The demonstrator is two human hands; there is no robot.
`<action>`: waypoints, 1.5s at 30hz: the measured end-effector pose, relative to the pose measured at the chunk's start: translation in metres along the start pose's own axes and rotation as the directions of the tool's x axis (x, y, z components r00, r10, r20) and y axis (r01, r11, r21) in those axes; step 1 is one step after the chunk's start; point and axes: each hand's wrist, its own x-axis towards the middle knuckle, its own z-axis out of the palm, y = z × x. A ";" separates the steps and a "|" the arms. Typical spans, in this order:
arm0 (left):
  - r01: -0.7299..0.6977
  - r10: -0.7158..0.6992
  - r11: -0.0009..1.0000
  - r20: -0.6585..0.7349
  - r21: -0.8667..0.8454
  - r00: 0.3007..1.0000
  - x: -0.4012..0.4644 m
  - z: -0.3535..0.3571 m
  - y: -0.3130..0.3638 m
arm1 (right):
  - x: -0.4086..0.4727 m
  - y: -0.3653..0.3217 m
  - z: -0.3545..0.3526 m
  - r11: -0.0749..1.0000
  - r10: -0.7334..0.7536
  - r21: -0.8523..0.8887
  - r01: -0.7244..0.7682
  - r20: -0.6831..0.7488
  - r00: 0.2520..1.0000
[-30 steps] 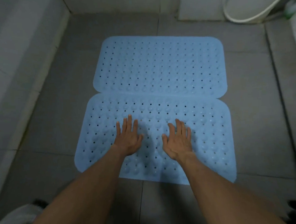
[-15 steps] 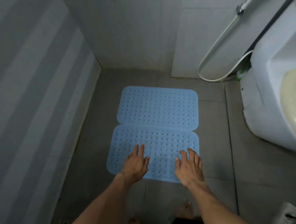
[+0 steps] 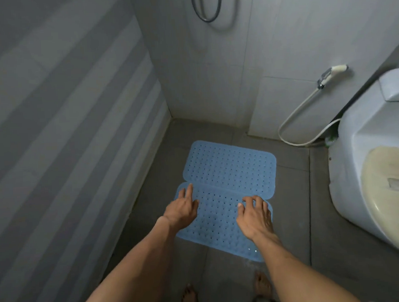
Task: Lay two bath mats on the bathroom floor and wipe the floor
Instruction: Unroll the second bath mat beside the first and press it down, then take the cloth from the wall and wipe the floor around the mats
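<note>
Both hands (image 3: 182, 208) (image 3: 255, 217) higher above near mat (image 3: 218, 228) (floor (image 3: 290, 227) free rightward).

Toilet (image 3: 365, 165) cut by right edge, shower hose (image 3: 207, 9) by top, near mat (image 3: 220, 221) partly under hands

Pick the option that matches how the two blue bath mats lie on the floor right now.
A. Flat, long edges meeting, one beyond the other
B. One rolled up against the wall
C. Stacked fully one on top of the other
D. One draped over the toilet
A: the far mat and the near mat lie flat on the grey floor, their long edges meeting.
</note>
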 end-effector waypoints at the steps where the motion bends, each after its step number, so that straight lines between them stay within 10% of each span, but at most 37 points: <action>1: 0.023 -0.023 1.000 -0.016 -0.009 1.000 -0.006 -0.008 0.002 | 0.003 -0.003 -0.008 1.000 -0.021 -0.002 0.021 0.008 1.000; 16: 0.394 -0.408 0.910 -0.463 -0.131 0.787 -0.145 -0.095 0.032 | 0.004 -0.125 -0.107 0.814 -0.577 -0.046 0.579 0.040 0.816; 25: 0.617 -0.673 0.698 -0.626 -0.364 0.393 -0.317 -0.131 -0.020 | -0.102 -0.266 -0.096 0.503 -0.864 0.078 0.861 0.066 0.499; 38: 0.585 -0.692 0.139 -0.500 -0.799 -0.520 -0.570 -0.139 -0.077 | -0.353 -0.421 -0.064 0.045 -0.973 0.298 0.953 0.230 -0.026; 45: 0.614 -0.777 -0.064 -0.347 -0.787 -0.526 -0.617 -0.123 -0.121 | -0.451 -0.459 -0.012 -0.083 -0.902 0.340 0.937 0.375 -0.216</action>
